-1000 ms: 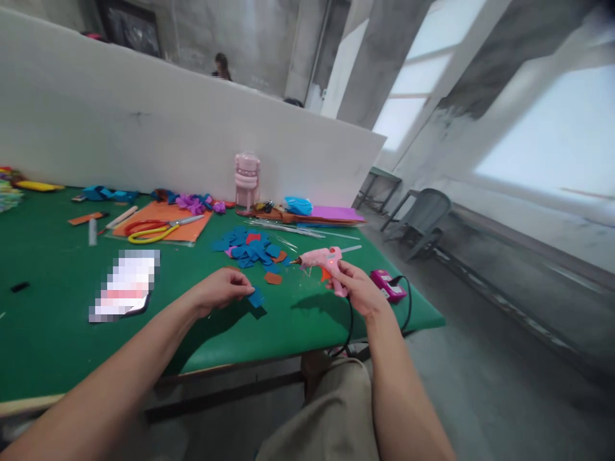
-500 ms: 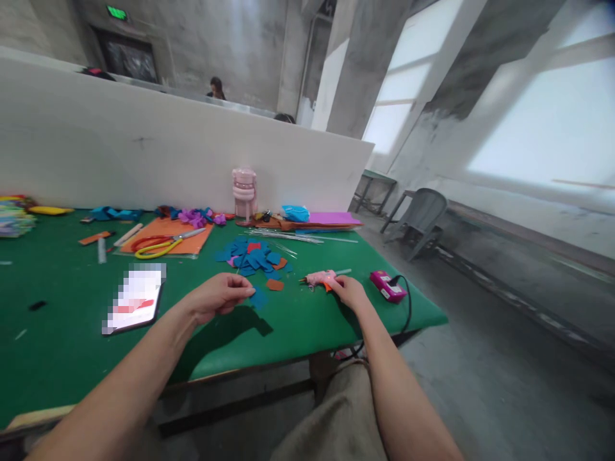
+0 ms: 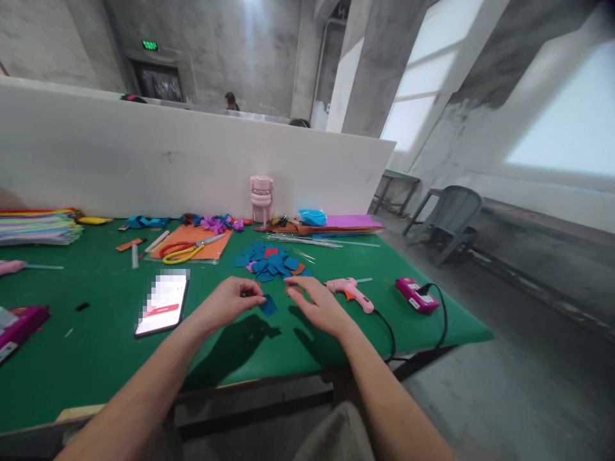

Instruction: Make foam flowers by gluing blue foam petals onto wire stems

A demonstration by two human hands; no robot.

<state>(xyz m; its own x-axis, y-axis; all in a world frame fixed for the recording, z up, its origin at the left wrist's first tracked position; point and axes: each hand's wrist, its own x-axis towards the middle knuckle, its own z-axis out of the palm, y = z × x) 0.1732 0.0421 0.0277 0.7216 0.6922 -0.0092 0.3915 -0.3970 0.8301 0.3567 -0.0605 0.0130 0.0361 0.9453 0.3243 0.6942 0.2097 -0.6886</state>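
Note:
My left hand point(image 3: 232, 302) pinches a small blue felt piece point(image 3: 268, 305) just above the green table point(image 3: 96, 346). My right hand point(image 3: 318, 305) hovers open beside it, fingers stretched toward a brown felt piece point(image 3: 291, 289). The pink glue gun point(image 3: 349, 291) lies on the table to the right of that hand, its black cord running off the edge. A heap of blue felt pieces point(image 3: 268, 264) with a red one sits just behind both hands.
A phone point(image 3: 163, 302) lies left of my left hand. Scissors point(image 3: 188, 250) rest on orange felt. A pink bottle point(image 3: 261, 201) stands by the white partition. A purple power strip point(image 3: 416, 295) sits at right, stacked felt sheets point(image 3: 38, 225) far left. A grey chair point(image 3: 449, 221) stands off the table.
My right hand put the glue gun down on the table, let go, and moved left toward the felt pieces. My left hand kept its pinch on the blue piece. The view swung left.

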